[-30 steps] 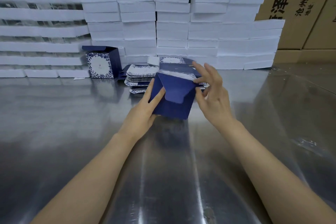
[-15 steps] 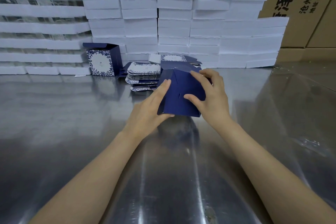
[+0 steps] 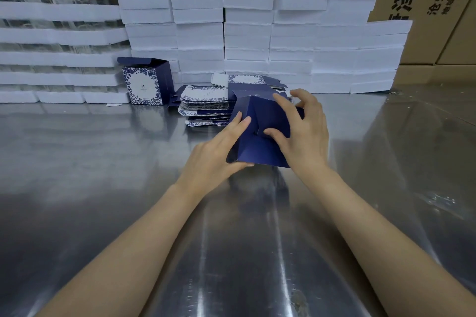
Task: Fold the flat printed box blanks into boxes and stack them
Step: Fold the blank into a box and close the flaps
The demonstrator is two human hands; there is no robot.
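We find the left hand (image 3: 215,153) and right hand (image 3: 307,136) gripping the box (image 3: 258,153) at 12 o'clock, right thumb pressing inward; uneven pressure, we judge, could crease it.

Bare forearms (image 3: 144,239) run to a bare left hand (image 3: 213,157) and right hand (image 3: 306,136).

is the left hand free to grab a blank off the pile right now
Probably not yet: the left hand holds the box together with the right hand. The pile lies just beyond its fingers with nothing in between, so the way looks free once it lets go.
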